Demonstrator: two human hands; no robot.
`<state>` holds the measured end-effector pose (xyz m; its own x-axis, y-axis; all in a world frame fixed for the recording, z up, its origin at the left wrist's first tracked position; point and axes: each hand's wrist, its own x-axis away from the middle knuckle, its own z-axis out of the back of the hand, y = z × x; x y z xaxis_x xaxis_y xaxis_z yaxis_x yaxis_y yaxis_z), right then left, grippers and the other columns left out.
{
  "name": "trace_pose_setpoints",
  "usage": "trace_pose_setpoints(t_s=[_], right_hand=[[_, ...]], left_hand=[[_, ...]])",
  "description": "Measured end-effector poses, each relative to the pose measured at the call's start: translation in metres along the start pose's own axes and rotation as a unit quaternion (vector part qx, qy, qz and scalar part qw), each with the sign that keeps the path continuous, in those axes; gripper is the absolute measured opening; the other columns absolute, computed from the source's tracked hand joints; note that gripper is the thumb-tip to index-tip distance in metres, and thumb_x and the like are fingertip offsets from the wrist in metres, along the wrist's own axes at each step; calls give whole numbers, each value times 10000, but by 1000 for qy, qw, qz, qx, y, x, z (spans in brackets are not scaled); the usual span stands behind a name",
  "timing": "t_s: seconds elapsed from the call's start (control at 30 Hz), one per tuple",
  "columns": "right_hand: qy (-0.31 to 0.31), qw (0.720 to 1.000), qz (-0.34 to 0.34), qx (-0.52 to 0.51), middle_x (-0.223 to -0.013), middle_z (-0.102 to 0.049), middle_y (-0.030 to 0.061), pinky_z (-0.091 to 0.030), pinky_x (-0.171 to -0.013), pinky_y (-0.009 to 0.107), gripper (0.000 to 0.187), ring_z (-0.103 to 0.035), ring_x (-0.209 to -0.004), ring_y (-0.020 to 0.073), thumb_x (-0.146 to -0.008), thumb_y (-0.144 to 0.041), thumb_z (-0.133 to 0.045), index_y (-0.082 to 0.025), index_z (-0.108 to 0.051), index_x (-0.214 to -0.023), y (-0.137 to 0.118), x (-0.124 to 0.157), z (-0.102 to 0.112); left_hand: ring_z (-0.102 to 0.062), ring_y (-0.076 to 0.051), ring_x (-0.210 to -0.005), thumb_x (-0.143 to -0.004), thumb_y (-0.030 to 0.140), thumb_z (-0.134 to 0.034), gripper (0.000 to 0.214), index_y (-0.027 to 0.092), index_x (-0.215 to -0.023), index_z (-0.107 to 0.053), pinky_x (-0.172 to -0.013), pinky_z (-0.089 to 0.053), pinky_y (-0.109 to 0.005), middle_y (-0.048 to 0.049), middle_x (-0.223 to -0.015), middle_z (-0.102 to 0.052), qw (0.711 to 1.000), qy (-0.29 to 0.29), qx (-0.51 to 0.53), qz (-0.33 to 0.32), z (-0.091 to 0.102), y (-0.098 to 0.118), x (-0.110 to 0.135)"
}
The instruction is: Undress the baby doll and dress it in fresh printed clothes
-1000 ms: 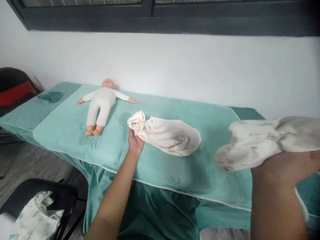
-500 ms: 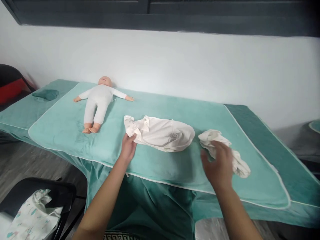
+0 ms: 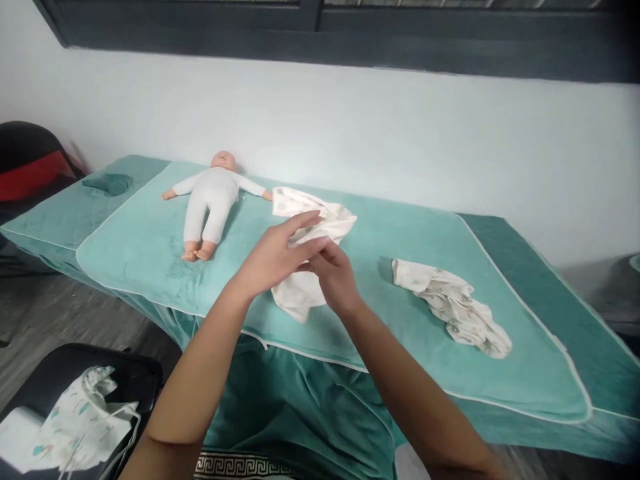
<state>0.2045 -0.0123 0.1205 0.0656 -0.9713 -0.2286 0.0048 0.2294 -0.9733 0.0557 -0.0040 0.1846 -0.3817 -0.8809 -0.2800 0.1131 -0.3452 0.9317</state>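
Observation:
Over the middle of the mat, my left hand (image 3: 274, 259) and my right hand (image 3: 341, 275) meet on a white baby garment (image 3: 297, 297) with a faint print. Folds of the cloth stick out above and below my fingers. My left thumb reaches to the right fingertips, with cloth showing between thumb and forefinger. The right fingers are pinched together at the cloth; the exact grip is partly hidden. A second crumpled, printed white garment (image 3: 453, 303) lies to the right, apart from both hands. A baby doll (image 3: 213, 193) with a white body lies on its back at left, arms spread.
A pale green mat (image 3: 400, 227) covers the long table against a white wall. A black chair (image 3: 135, 373) at lower left holds a patterned white cloth (image 3: 87, 417). Another dark chair with a red back (image 3: 35, 177) stands at far left.
My right hand has left the right-hand garment and come to the middle, beside my left. The middle garment, flat before, is now raised and bunched in my hands. The right-hand garment looks more stretched out.

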Motion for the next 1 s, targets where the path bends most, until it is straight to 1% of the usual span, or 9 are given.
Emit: trace_pose_setpoints(t_s=[0.1, 0.2, 0.27, 0.37, 0.47, 0.57, 0.7, 0.83, 1.0], right_hand=[[-50, 996, 78, -9, -1152, -738, 16, -587, -917, 377, 198, -689, -1065, 214, -969, -411, -630, -269, -698, -1090, -11, -11, 8], [-104, 974, 170, 105, -1438, -653, 22, -490, -1135, 435, 315, -578, -1366, 230, -1023, -313, -536, -317, -689, -1298, -15, -15, 18], [-113, 951, 208, 198, -1496, -617, 25, -434, -1192, 473, 383, -529, -1426, 230, -1037, -281, -490, -333, -645, -1383, -11, -15, 22], [-114, 920, 222, 301, -1442, -651, 62, -471, -1135, 489, 404, -581, -1351, 264, -982, -295, -589, -300, -632, -1384, 0, -16, 27], [-116, 909, 194, 349, -1094, -769, 50, -557, -863, 381, 230, -708, -985, 237, -964, -311, -618, -254, -718, -1163, 5, -15, 32], [-40, 896, 205, 392, -884, -745, 22, -491, -693, 302, 162, -667, -767, 187, -966, -321, -594, -227, -719, -1009, -7, -15, 32], [50, 832, 276, 478, -903, -720, 25, -441, -688, 279, 183, -638, -806, 181, -936, -244, -526, -224, -687, -1020, -37, -22, 22], [86, 779, 286, 551, -952, -710, 53, -421, -693, 296, 269, -620, -852, 207, -896, -145, -450, -215, -681, -1014, -55, -42, 28], [114, 821, 231, 509, -1013, -737, 89, -468, -754, 345, 321, -649, -904, 257, -836, -118, -427, -206, -697, -987, -45, -62, 71]], left_hand=[[-506, -291, -1445, -904, 354, -720, 565, 276, -1442, -566, -1201, -423, -445, -74, -1524, -578, 987, 54, -148, -34, 4, -8, 11], [-565, -259, -1377, -904, 189, -644, 560, 231, -1452, -533, -1167, -455, -423, -89, -1485, -604, 972, 93, -209, -45, 8, -36, 15], [-642, -231, -1265, -890, 84, -538, 492, 212, -1362, -594, -1110, -494, -398, -69, -1380, -680, 969, 93, -223, -41, 9, -50, 15], [-702, -190, -1119, -847, 19, -460, 469, 217, -1227, -649, -990, -544, -338, -22, -1235, -746, 971, 80, -221, -50, 8, -51, 18], [-714, -156, -1022, -839, 23, -463, 424, 231, -1156, -653, -887, -555, -280, 7, -1134, -762, 965, 63, -240, -88, 7, -34, 24], [-703, -164, -975, -889, 67, -467, 321, 227, -1097, -653, -853, -544, -287, -2, -1042, -752, 930, 83, -317, -168, 8, -18, 25], [-684, -187, -968, -970, 132, -445, 241, 216, -1074, -646, -808, -521, -302, -34, -1014, -724, 869, 118, -420, -234, 9, -4, 9], [-668, -233, -973, -939, 83, -417, 287, 218, -1053, -644, -737, -485, -326, -72, -1036, -706, 825, 130, -521, -177, 17, 7, -5], [-664, -266, -965, -849, 69, -478, 301, 237, -1029, -651, -751, -480, -351, -67, -1023, -722, 812, 180, -550, -77, 40, 3, -10]])
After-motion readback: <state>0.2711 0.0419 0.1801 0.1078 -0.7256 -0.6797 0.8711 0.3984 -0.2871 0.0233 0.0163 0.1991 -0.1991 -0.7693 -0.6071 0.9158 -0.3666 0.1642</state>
